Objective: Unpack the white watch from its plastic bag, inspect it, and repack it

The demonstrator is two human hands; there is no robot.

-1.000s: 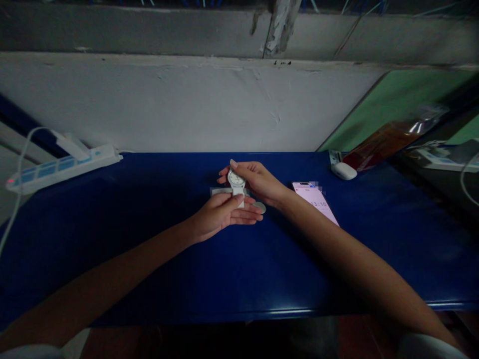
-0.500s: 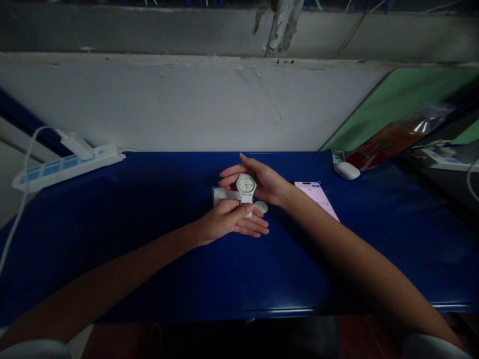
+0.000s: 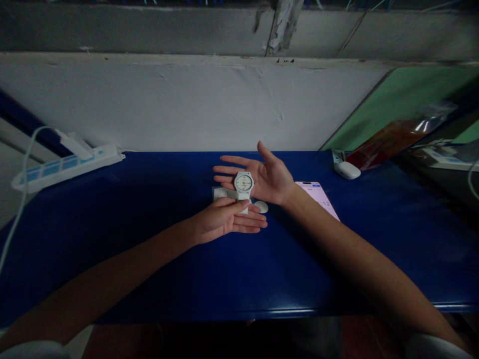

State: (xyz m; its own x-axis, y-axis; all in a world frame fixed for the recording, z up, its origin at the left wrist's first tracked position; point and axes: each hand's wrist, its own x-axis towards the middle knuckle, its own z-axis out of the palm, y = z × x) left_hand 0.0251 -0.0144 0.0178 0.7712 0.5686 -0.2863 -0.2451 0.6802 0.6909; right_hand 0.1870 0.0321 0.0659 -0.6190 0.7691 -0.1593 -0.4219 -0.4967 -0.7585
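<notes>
A white wristwatch (image 3: 244,183) with a round dial faces up over the blue table. My left hand (image 3: 228,219) pinches its strap under the thumb, the other fingers stretched out to the right. Just behind the watch, my right hand (image 3: 267,174) is turned palm up with its fingers spread and thumb raised; the watch overlaps its lower fingers, and I cannot tell whether they touch. A small white round disc (image 3: 261,207) lies on the table beside my left fingertips. Partly hidden behind my left hand is a flat clear-and-white packet (image 3: 220,193).
On the blue table (image 3: 149,279), a lit phone (image 3: 318,199) lies by my right forearm. A white rounded case (image 3: 347,170) and a reddish plastic bag (image 3: 396,134) are at the right. At the left stands a power strip (image 3: 71,164) with a white cable. A wall closes off the back.
My right hand has opened, its fingers spreading left and its thumb lifting away from the watch. The watch in my left hand has shifted slightly left and up.
</notes>
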